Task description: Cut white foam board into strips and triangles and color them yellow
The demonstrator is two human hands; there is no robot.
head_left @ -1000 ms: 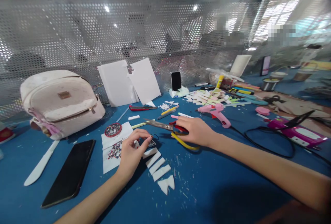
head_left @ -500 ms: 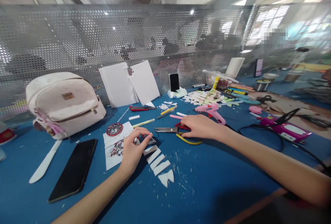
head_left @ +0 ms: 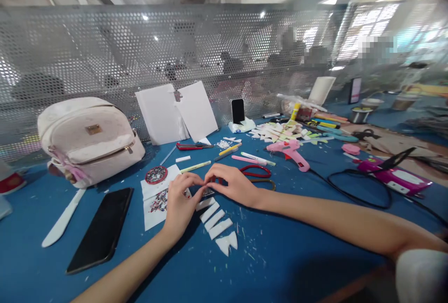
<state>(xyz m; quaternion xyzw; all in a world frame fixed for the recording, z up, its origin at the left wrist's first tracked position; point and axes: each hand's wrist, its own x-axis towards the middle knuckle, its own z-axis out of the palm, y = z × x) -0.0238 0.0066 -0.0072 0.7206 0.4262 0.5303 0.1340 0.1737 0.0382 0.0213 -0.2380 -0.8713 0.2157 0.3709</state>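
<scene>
My left hand point(head_left: 182, 200) and my right hand point(head_left: 233, 184) meet fingertip to fingertip over the blue table point(head_left: 287, 247). Both pinch a small dark patterned piece point(head_left: 209, 193), which the fingers mostly hide. Just right of my right hand, scissors with red and yellow handles point(head_left: 258, 175) lie flat, and no hand touches them. A row of cut white foam pieces point(head_left: 217, 223) lies below my hands. A white paper strewn with sequins point(head_left: 157, 200) lies left of my left hand, with a round red dish of sequins point(head_left: 155, 175) on its far corner.
A black phone point(head_left: 101, 230), a white blade-shaped strip point(head_left: 63, 219) and a pale backpack point(head_left: 89, 139) lie left. White sheets point(head_left: 178, 111) lean on the perforated screen. A pink glue gun point(head_left: 290, 151), pens, coloured strips, a black cable point(head_left: 360, 188) and a purple device point(head_left: 395, 174) lie right.
My right hand set the scissors down, let go of them, and moved left to meet my left hand at the small dark piece. My left hand stayed put.
</scene>
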